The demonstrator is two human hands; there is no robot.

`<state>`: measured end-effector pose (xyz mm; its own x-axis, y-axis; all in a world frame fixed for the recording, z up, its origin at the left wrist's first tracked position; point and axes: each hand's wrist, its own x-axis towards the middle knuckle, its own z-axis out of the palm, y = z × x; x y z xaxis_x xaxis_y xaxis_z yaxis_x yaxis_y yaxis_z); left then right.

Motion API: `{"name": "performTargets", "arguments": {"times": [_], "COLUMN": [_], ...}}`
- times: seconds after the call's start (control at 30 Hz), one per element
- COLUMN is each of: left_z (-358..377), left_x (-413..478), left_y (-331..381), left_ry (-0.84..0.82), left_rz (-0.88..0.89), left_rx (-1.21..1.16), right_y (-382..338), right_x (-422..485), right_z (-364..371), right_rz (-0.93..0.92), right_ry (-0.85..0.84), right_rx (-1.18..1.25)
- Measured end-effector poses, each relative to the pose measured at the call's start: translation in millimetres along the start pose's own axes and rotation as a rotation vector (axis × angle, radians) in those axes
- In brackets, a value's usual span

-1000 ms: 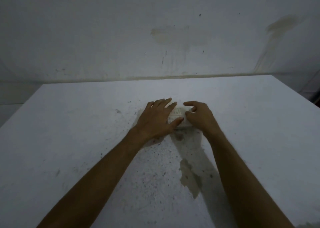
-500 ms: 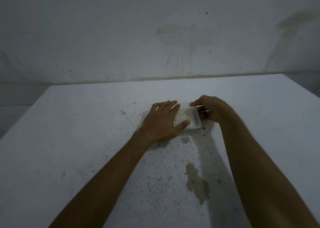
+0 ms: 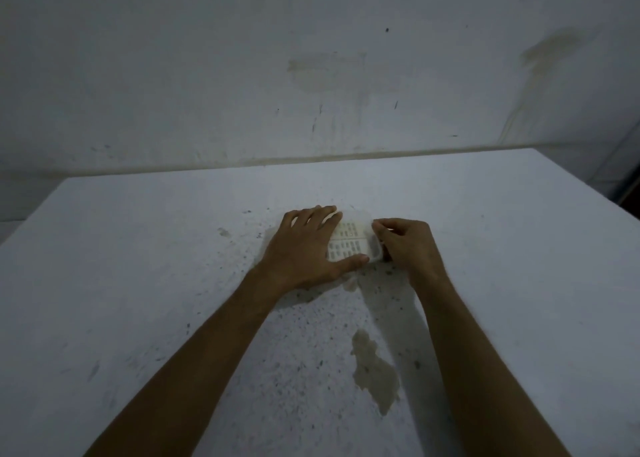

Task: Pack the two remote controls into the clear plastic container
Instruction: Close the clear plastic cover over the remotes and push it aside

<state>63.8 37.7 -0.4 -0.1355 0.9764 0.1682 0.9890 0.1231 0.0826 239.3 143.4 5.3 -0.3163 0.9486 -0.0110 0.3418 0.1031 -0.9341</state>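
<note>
Remote controls (image 3: 348, 241), 2 pale bodies with dark button rows, lie side by side inside the clear plastic container (image 3: 375, 255), long axes running between my hands. My left hand (image 3: 304, 248) presses flat, fingers spread, on top; my right hand (image 3: 405, 245) pinches the container's end.

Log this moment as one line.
left hand: flat on container | right hand: pinching its right end | remotes: inside | table

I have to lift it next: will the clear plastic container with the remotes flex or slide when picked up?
The clear plastic container looks thin-walled, so it may flex if pinched at one end, as the right hand does now. The remote controls inside probably add weight. The left hand presses flat on it, hinting it slides easily on the table.
</note>
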Motion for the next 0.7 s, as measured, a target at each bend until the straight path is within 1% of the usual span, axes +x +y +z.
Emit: {"name": "performTargets", "arguments": {"times": [0.1,0.27,0.47,0.6,0.7], "left_z": [-0.7,-9.1,-8.1,-10.9,-12.2], "left_x": [0.7,12.5,19.1,15.2,11.7], "left_y": [-0.1,-0.9,-5.4,-3.6,2.2], "left_ry": [-0.015,-0.005,-0.057,-0.076,-0.103], "left_rz": [-0.007,0.015,0.037,0.020,-0.009], "left_rx": [-0.009,-0.012,0.035,0.042,0.015], "right_y": [1.7,10.8,6.4,-7.9,-6.0], "right_x": [-1.2,-11.7,-12.4,-13.8,-22.2], "right_z": [0.5,5.2,6.5,2.8,7.6], "right_rz": [-0.028,-0.130,-0.092,-0.009,0.017], "right_ry": [0.036,0.094,0.104,0.054,0.059], "right_rx": [-0.074,-0.150,-0.135,-0.115,-0.179]}}
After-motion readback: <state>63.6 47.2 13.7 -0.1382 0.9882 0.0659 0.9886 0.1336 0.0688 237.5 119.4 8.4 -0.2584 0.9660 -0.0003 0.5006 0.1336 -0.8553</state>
